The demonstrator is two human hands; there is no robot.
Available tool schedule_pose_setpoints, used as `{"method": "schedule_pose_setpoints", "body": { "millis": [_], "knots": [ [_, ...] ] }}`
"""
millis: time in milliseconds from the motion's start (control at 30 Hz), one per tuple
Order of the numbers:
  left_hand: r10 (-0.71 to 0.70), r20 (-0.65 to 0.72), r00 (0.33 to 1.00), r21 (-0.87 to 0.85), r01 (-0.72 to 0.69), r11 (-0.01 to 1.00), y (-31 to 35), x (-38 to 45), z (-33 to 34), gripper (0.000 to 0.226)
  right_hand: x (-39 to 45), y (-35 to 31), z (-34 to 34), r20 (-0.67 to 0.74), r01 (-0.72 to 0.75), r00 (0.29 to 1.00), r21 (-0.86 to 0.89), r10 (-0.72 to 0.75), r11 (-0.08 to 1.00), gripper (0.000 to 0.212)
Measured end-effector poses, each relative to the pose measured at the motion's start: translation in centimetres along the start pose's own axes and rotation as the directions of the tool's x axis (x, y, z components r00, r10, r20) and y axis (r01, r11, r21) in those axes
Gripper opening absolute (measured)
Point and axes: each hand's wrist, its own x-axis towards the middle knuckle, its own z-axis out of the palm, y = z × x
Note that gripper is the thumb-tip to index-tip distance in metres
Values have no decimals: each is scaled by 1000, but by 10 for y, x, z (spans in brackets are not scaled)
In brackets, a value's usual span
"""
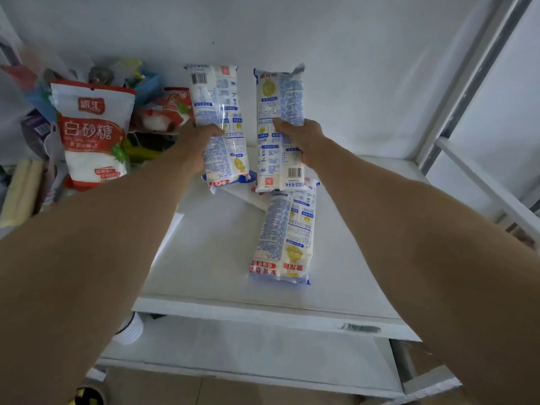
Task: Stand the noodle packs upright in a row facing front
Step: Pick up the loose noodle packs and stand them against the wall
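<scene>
Two white and blue noodle packs stand upright against the back wall of the white shelf (pixel 204 258), printed backs toward me. My left hand (pixel 194 147) grips the left noodle pack (pixel 217 112) around its middle. My right hand (pixel 304 138) grips the right noodle pack (pixel 279 106) the same way; its barcode is at the bottom. A third noodle pack (pixel 285 235) lies flat on the shelf in front of the right one, its red label end toward me.
A red and white sugar bag (pixel 93 133) stands at the left, with a smaller red pouch (pixel 163 112) and cluttered items behind it. A white post (pixel 455 92) frames the right side. A lower shelf (pixel 248 346) sits beneath.
</scene>
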Motion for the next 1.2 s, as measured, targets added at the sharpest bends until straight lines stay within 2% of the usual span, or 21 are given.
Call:
{"method": "schedule_pose_setpoints", "body": {
  "millis": [100,233,367,500,533,633,700,867,967,1033,1200],
  "knots": [
    [56,27,998,-41,-55,998,-7,25,1,58,25,9,11,-57,61,997,7,-60,998,19],
    [124,30,992,18,-125,992,-8,51,4,49,53,6,20,-55,142,989,24,-141,990,18],
    [147,-4,989,22,-147,989,-3,92,4,52,78,3,27,-49,248,968,40,-246,968,19],
    [204,-32,978,52,-203,978,-2,132,5,26,102,7,28,-64,310,950,66,-306,948,24],
    [206,-33,978,49,-204,978,-1,138,6,27,108,8,29,-69,317,948,82,-312,945,25],
    [210,-40,977,41,-208,977,-7,162,7,51,124,14,32,-76,329,944,114,-322,937,25],
    [215,-71,974,54,-211,976,-12,177,7,55,135,20,33,-78,328,944,118,-320,937,26],
    [213,-47,976,99,-207,973,-28,195,10,52,155,36,35,-52,327,945,125,-323,937,29],
    [228,-4,974,108,-226,968,-36,192,14,35,166,46,31,-47,312,950,119,-309,943,29],
    [225,13,974,107,-226,968,-38,189,19,32,166,49,31,-60,314,949,96,-309,945,30],
    [134,0,991,47,-134,990,-45,178,24,28,158,59,27,-76,284,958,96,-277,954,23]
  ]
}}
